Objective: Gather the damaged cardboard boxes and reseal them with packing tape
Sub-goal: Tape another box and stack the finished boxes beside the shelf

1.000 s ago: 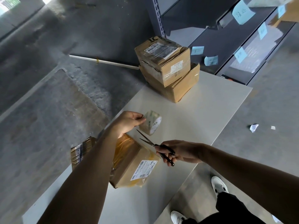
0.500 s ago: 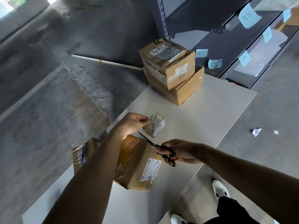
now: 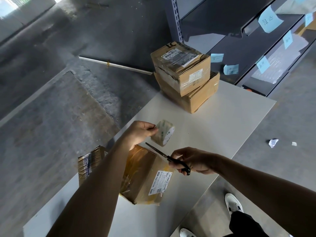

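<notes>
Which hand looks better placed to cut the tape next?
Probably the right hand: it grips the scissors, blades pointing toward the tape roll, which the left hand is busy holding.

two stacked boxes (image 3: 185, 76) behind tape roll (image 3: 163, 133), on table (image 3: 222, 127)

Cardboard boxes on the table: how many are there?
4: upper box stacked on lower box at the far end; near box under the scissors; edge box partly hidden behind the left arm.
</notes>
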Action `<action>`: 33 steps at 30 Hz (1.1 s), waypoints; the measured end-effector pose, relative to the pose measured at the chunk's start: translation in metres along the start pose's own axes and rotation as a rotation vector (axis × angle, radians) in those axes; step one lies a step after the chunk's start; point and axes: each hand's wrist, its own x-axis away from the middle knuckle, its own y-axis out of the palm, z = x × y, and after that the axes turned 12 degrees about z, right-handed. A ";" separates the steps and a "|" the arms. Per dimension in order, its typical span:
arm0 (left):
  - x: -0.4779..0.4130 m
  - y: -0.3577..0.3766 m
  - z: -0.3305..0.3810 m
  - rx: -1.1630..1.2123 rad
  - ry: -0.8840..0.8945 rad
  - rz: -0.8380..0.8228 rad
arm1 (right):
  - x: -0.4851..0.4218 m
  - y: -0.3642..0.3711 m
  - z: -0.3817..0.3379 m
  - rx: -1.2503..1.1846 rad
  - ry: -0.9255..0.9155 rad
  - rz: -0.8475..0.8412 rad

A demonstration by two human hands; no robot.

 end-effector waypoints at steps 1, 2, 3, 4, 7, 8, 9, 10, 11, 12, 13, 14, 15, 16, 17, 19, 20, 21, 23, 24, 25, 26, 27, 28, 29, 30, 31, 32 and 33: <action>0.000 0.000 -0.001 0.016 -0.004 0.006 | 0.000 -0.001 0.001 -0.003 0.001 0.000; 0.000 0.000 -0.001 0.033 -0.011 0.011 | 0.000 -0.002 0.001 -0.004 0.002 -0.001; 0.000 0.000 -0.001 0.043 -0.015 0.018 | 0.000 -0.003 0.001 0.006 0.002 0.001; 0.000 0.000 0.000 0.052 -0.017 0.029 | 0.000 -0.004 0.000 0.024 -0.001 0.005; 0.000 0.001 0.001 0.073 -0.015 0.071 | 0.000 -0.009 -0.006 0.090 -0.017 0.009; 0.000 0.001 0.001 0.080 -0.014 0.079 | 0.000 -0.010 -0.007 0.102 -0.020 0.007; 0.000 0.001 0.001 0.087 -0.009 0.088 | 0.001 -0.011 -0.008 0.115 -0.020 0.004; -0.001 0.002 0.000 0.100 -0.001 0.100 | 0.001 -0.011 -0.009 0.134 -0.019 0.000; -0.001 0.002 0.000 0.116 0.007 0.117 | 0.002 -0.009 -0.009 0.165 -0.018 -0.006; -0.001 0.003 0.000 0.139 0.010 0.139 | 0.003 -0.008 -0.008 0.199 -0.017 -0.013; -0.001 0.003 0.000 0.160 0.010 0.159 | 0.002 -0.005 -0.006 0.228 -0.015 -0.017; -0.002 0.004 0.000 0.175 0.009 0.170 | 0.001 -0.004 -0.003 0.245 -0.011 -0.010; -0.002 0.004 -0.001 0.180 0.011 0.171 | 0.000 -0.003 0.001 0.255 -0.010 0.010; -0.003 0.004 -0.002 0.185 0.014 0.163 | -0.002 -0.003 0.005 0.270 -0.014 0.042; -0.002 0.004 -0.002 0.187 0.017 0.155 | -0.005 -0.005 0.010 0.295 -0.023 0.078; 0.000 0.003 -0.002 0.186 0.023 0.151 | -0.011 -0.011 0.020 0.371 -0.040 0.147; -0.001 0.002 -0.003 0.179 0.028 0.151 | -0.013 -0.015 0.024 0.444 -0.055 0.190; -0.001 0.001 -0.003 0.163 0.042 0.150 | -0.016 -0.020 0.028 0.550 -0.085 0.252; -0.001 0.002 -0.004 0.109 0.071 0.138 | -0.020 -0.028 0.035 0.775 -0.166 0.416; -0.001 0.003 -0.004 0.081 0.089 0.127 | -0.022 -0.032 0.038 0.848 -0.193 0.479; -0.002 0.004 -0.004 0.047 0.113 0.113 | -0.023 -0.035 0.041 0.905 -0.219 0.518; -0.002 0.005 -0.004 0.009 0.139 0.102 | -0.027 -0.037 0.043 0.967 -0.247 0.536; -0.003 0.007 -0.005 -0.025 0.159 0.096 | -0.030 -0.038 0.046 1.027 -0.273 0.546; -0.004 0.008 -0.005 -0.048 0.173 0.090 | -0.033 -0.039 0.048 1.080 -0.293 0.560; -0.005 0.009 -0.006 -0.059 0.185 0.087 | -0.036 -0.041 0.050 1.128 -0.308 0.571; -0.008 0.010 -0.007 -0.067 0.189 0.087 | -0.039 -0.042 0.052 1.172 -0.319 0.576; -0.010 0.012 -0.008 -0.074 0.196 0.085 | -0.042 -0.043 0.054 1.204 -0.331 0.574; -0.011 0.013 -0.007 -0.089 0.203 0.082 | -0.045 -0.042 0.057 1.220 -0.336 0.570; -0.012 0.015 -0.006 -0.105 0.212 0.081 | -0.047 -0.042 0.059 1.220 -0.330 0.568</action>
